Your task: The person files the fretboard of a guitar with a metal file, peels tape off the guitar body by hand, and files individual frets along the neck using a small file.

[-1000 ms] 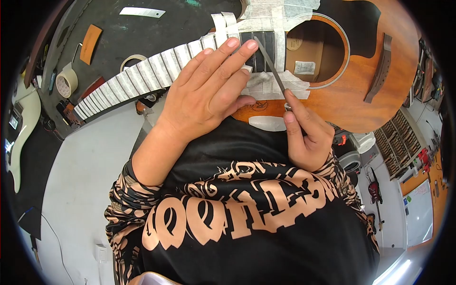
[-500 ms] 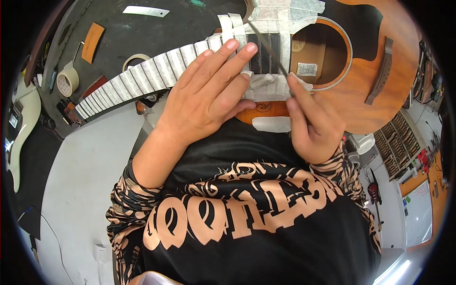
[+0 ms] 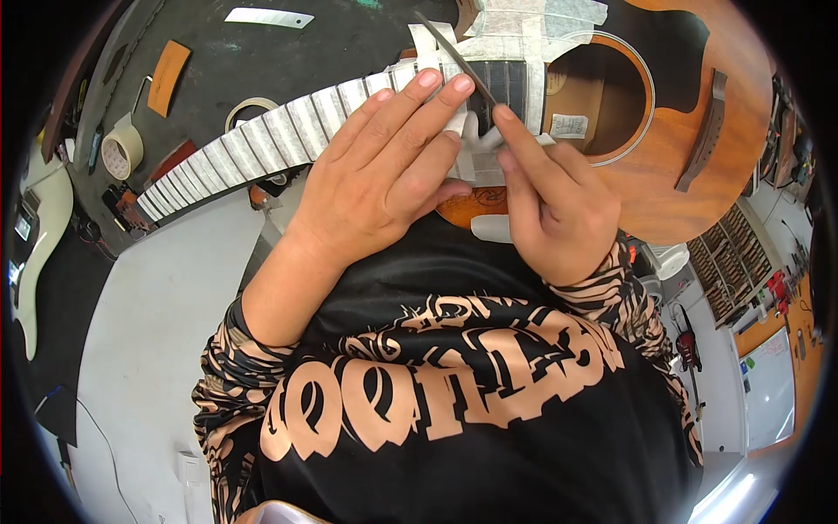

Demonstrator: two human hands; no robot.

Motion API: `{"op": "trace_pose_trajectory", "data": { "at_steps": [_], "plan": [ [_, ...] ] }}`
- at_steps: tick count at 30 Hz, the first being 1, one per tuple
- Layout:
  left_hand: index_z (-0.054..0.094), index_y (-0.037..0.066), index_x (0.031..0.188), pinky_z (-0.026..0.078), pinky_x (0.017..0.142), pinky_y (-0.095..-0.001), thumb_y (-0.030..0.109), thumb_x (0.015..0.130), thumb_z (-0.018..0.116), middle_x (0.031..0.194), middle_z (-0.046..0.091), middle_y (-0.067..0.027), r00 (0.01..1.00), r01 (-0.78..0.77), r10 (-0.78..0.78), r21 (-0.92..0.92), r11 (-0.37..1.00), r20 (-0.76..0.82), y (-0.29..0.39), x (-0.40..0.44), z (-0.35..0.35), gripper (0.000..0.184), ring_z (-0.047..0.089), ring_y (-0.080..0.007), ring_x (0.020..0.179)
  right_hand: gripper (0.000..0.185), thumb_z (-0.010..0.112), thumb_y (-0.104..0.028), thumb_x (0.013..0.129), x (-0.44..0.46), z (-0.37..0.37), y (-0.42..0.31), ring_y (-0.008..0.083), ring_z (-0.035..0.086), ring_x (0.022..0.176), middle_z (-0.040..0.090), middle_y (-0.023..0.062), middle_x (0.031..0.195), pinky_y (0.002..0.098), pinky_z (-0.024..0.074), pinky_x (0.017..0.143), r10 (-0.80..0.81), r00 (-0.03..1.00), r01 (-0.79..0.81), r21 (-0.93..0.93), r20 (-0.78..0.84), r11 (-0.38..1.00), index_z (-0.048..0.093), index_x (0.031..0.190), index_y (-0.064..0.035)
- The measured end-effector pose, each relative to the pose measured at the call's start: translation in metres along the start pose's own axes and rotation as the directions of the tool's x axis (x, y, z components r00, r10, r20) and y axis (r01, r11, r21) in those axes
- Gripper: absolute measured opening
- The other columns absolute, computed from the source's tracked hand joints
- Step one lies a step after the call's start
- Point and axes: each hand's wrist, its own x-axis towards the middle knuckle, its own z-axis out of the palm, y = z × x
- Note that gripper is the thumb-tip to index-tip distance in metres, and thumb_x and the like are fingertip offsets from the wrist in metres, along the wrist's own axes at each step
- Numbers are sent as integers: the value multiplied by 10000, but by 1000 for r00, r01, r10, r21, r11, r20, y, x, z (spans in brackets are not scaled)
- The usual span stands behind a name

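An acoustic guitar (image 3: 668,162) lies across the top of the view. Strips of masking tape (image 3: 271,135) cover its neck between the frets, and a bare dark part of the fretboard (image 3: 506,83) shows near the soundhole. My left hand (image 3: 375,170) rests flat over the neck, fingers stretched together and thumb at the near edge. My right hand (image 3: 563,201) grips a thin, narrow file (image 3: 456,55), index finger laid along it. The file slants up and left over the frets, close to my left fingertips. Its near end is hidden in my right hand.
Rolls of masking tape (image 3: 124,150), an orange-brown piece (image 3: 168,79) and a snapped-off blade strip (image 3: 269,17) lie on the dark mat. A white piece (image 3: 491,229) sits by the guitar's near edge. A partitioned rack (image 3: 729,262) stands at the right.
My right hand has moved left with the file, whose tip now reaches farther left past my left fingertips. My left hand stays almost in place. The guitar appears slightly shifted right.
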Motion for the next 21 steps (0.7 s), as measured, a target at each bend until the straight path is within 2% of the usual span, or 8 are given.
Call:
{"op": "trace_pose_trajectory", "data": {
  "at_steps": [4, 6, 12, 14, 16, 17, 20, 21],
  "plan": [
    [548, 40, 1003, 422, 1072, -459, 233, 689, 861, 1465, 555, -131, 1000, -4, 4, -5, 1000, -3, -1, 0, 0, 484, 477, -336, 1390, 466, 734, -12, 836, 4, -7, 4, 193, 529, 515, 513, 40, 645, 319, 467, 498, -98, 993, 90, -115, -60, 989, 706, 1281, -147],
    [549, 40, 1002, 422, 1074, -457, 233, 689, 861, 1464, 556, -129, 1000, -8, 8, -5, 1000, 4, -1, -1, -1, 482, 476, -334, 1392, 422, 721, 7, 858, -12, -13, -1, 158, 495, 501, 503, 44, 627, 280, 446, 501, 91, 996, -89, 89, -26, 992, 711, 1267, -99],
    [548, 45, 1018, 421, 1075, -457, 240, 688, 862, 1470, 553, -123, 1000, -12, 12, -4, 1000, -9, -1, -1, 1, 495, 472, -326, 1399, 380, 691, 19, 894, -42, -9, -12, 121, 463, 506, 505, 67, 611, 253, 403, 508, 266, 962, -272, 244, 61, 931, 697, 1268, -48],
    [538, 46, 1048, 421, 1074, -463, 236, 689, 864, 1474, 549, -126, 1000, -17, 17, 15, 1000, 10, -2, -1, 1, 520, 471, -334, 1398, 378, 693, 18, 895, -38, -3, -11, 130, 470, 505, 512, 73, 605, 254, 407, 509, 278, 959, -284, 259, 59, 923, 696, 1268, -43],
    [537, 45, 1049, 421, 1073, -463, 237, 690, 864, 1474, 549, -125, 1000, -14, 14, 3, 1000, -2, -1, -1, 2, 522, 471, -337, 1397, 417, 713, 1, 873, -25, 4, -4, 164, 497, 501, 528, 60, 633, 275, 439, 511, 179, 984, -169, 267, -14, 949, 700, 1279, -93],
    [536, 44, 1051, 422, 1073, -464, 237, 691, 864, 1474, 548, -124, 1000, -12, 11, -6, 1000, -16, -1, -1, 2, 524, 471, -339, 1397, 417, 713, 1, 873, -16, 1, -4, 164, 497, 501, 528, 60, 633, 275, 439, 511, 178, 984, -168, 267, -14, 949, 700, 1279, -93],
    [544, 43, 1024, 423, 1070, -466, 243, 693, 861, 1473, 549, -125, 999, -12, 12, -3, 1000, -33, 0, -3, 3, 501, 473, -339, 1395, 504, 743, -40, 816, 10, -9, -2, 198, 524, 512, 513, 25, 693, 354, 465, 497, -88, 996, 93, -185, 34, 978, 705, 1287, -213],
    [544, 43, 1024, 423, 1070, -466, 243, 693, 861, 1473, 549, -125, 999, -12, 12, -3, 1000, -32, 0, -3, 1, 501, 473, -339, 1395, 504, 743, -40, 816, 9, -12, -2, 198, 524, 512, 513, 25, 693, 354, 465, 497, -88, 996, 93, -185, 34, 978, 705, 1287, -213]
  ]
}}
